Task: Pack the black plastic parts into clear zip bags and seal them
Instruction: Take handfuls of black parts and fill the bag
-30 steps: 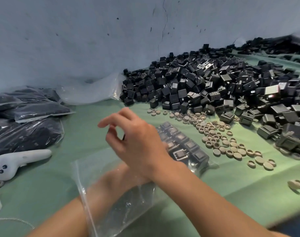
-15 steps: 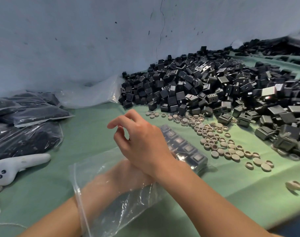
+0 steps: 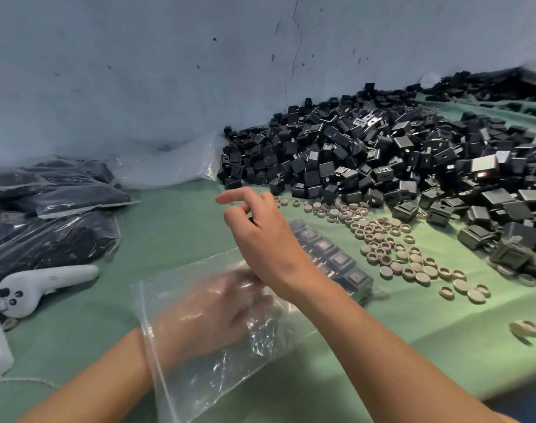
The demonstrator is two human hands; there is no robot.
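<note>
Sitting at a table (image 3: 382, 346) bearing a heap (image 3: 367, 154) of black parts along the wall at right. Holding the left hand (image 3: 205, 312) wrist-deep inside the bag (image 3: 199, 386) lying in front, near a row (image 3: 336, 261) of parts at its far end, fingers blurred, grip impossible to tell. Hovering the right hand (image 3: 269, 248) above, forefinger out, others curled, unclear whether pinching anything.

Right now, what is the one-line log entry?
stage: filling | left grip: inside open bag | right grip: above bag, fingers curled | parts: row at bag's far end
</note>
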